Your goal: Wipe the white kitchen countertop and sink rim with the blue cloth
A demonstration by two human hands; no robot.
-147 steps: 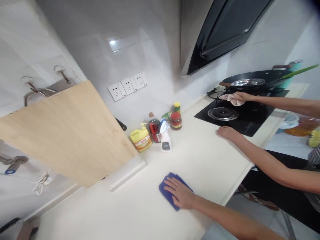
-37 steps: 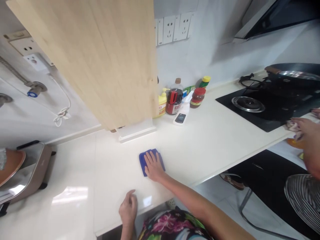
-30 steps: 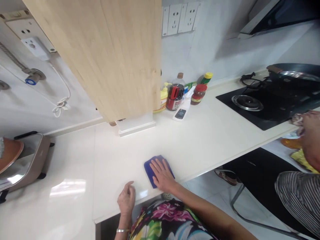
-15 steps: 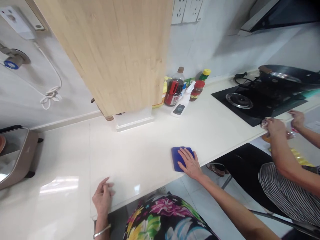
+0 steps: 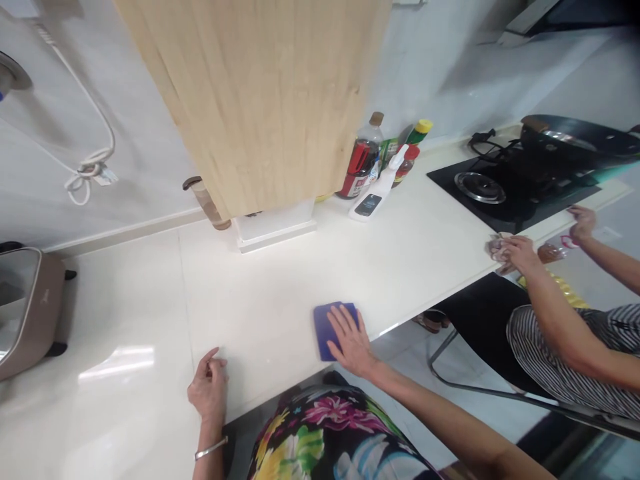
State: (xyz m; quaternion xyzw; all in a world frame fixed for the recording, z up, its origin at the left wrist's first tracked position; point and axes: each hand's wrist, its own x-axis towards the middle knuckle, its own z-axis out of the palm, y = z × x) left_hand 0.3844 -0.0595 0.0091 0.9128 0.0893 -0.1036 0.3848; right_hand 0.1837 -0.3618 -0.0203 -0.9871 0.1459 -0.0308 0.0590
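My right hand lies flat, fingers spread, on a folded blue cloth near the front edge of the white countertop. My left hand rests at the counter's front edge to the left, fingers loosely curled and holding nothing I can see. A bracelet shows on that wrist.
A wooden cutting board leans over a white stand. Bottles and jars stand by the wall. A black hob with a wok is at right. Another person's hand holds a rag there. A brown appliance sits far left.
My right hand has slid the blue cloth leftward along the front edge since half a second ago. My left hand has stayed by the edge. The other person's hands moved slightly.
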